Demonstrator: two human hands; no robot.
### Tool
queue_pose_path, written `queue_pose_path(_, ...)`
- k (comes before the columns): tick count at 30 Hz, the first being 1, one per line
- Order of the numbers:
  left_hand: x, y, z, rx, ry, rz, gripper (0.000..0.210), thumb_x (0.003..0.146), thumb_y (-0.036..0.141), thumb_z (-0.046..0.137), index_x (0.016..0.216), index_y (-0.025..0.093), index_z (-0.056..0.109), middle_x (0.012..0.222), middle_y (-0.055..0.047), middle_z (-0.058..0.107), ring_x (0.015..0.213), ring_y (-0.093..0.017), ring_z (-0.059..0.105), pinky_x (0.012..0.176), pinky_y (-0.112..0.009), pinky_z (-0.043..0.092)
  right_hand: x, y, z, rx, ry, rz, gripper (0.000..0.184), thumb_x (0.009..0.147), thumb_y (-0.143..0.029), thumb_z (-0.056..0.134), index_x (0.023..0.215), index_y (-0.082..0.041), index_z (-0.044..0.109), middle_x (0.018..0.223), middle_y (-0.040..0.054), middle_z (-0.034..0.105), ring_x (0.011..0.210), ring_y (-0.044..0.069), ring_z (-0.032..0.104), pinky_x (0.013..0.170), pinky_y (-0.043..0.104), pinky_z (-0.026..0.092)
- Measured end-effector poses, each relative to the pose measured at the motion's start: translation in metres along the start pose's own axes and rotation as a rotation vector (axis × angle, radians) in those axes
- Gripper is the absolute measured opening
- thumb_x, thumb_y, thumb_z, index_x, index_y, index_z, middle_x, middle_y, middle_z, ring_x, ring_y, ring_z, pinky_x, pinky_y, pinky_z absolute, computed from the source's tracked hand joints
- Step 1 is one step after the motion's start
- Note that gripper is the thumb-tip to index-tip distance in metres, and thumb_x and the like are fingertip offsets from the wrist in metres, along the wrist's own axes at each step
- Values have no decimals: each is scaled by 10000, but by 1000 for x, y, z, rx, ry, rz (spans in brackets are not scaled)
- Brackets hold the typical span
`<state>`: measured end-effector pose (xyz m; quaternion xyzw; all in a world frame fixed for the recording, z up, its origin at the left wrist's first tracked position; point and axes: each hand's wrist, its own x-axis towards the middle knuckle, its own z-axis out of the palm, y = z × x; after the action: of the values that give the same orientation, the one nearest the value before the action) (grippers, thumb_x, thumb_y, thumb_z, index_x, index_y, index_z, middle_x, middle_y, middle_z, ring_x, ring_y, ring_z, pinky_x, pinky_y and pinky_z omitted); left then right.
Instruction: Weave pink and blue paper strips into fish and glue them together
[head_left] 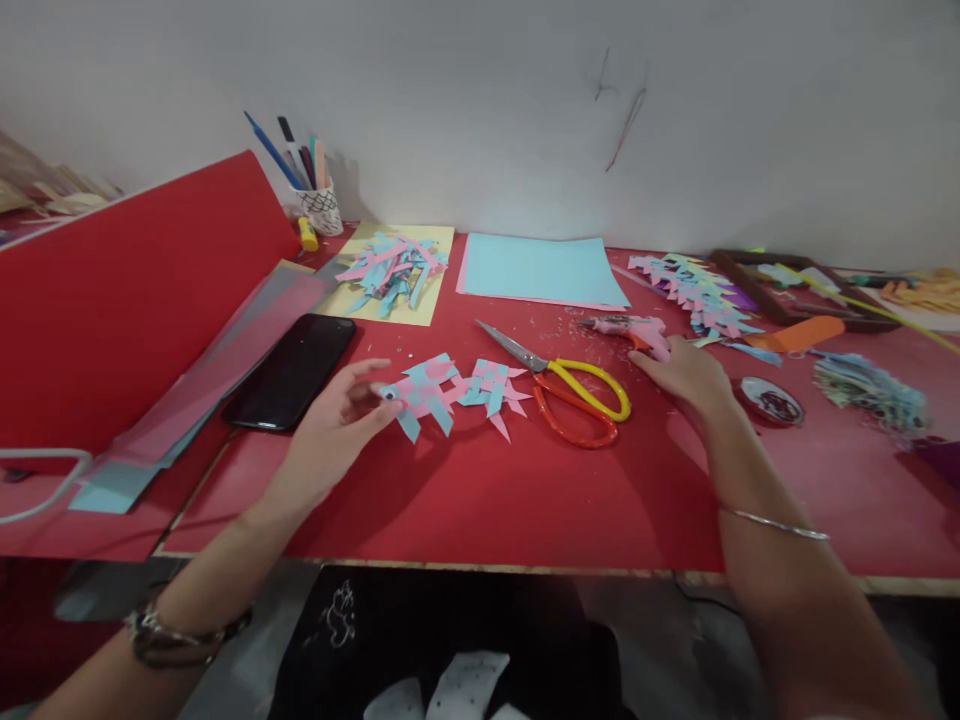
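A: What lies around the hands?
B: Left of the left hand (337, 425), a red board (142, 310) leans, with long pink and blue sheets (217, 365) below it and a black phone (291, 372) nearest the wrist. Beyond that hand stand a pen cup (321, 208) and a heap of paper strips (391, 268) on a yellow sheet (412, 308).
A: And between the hands?
B: Open scissors (535, 363), with red and yellow handles, stand in the way. Behind them lies a stack of blue paper (538, 268).
A: Past those?
B: The right hand (694, 378) is wrapped round a pink glue gun (626, 326), nozzle leftward. A small dish (769, 400) sits just right of that hand, a fringed bundle (862, 390) farther out.
A: What about the paper fish (429, 385)?
B: It lies at the left fingertips: pink and blue checked weave, a round eye, pointed strip fins. The thumb touches its head and the forefinger reaches above; I can't tell whether they pinch it. Just right of it is a second woven piece (491, 385), with pink spikes facing the scissors.
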<state>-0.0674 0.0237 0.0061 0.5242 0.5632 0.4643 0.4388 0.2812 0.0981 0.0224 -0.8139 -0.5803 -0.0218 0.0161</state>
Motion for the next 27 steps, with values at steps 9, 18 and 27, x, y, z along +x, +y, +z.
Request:
queue_pose_path(9, -4, 3, 6, -422, -46, -314, 228, 653, 204, 625, 880, 192, 604, 750, -3, 648, 655, -121, 598, 592, -227, 510, 2, 2, 2, -18, -7, -6, 406, 772, -477, 430, 957, -132, 538, 959, 164, 616, 859, 301, 585, 618, 333, 426)
queue_pose_path(18, -2, 16, 7, -394, 65, -493, 123, 704, 176, 570, 583, 181, 548, 528, 31, 562, 453, -63, 520, 466, -163, 485, 2, 2, 2, -28, -23, -7, 428, 786, -490, 409, 965, -120, 529, 960, 165, 608, 866, 305, 581, 629, 342, 428)
queue_pose_path(27, 1, 9, 0, 27, -40, -257, 201, 737, 373, 492, 681, 211, 597, 685, -36, 650, 648, -158, 617, 480, -231, 496, 2, 3, 3, -24, -13, -18, 411, 780, -486, 416, 950, -129, 528, 949, 160, 611, 859, 300, 582, 618, 337, 429)
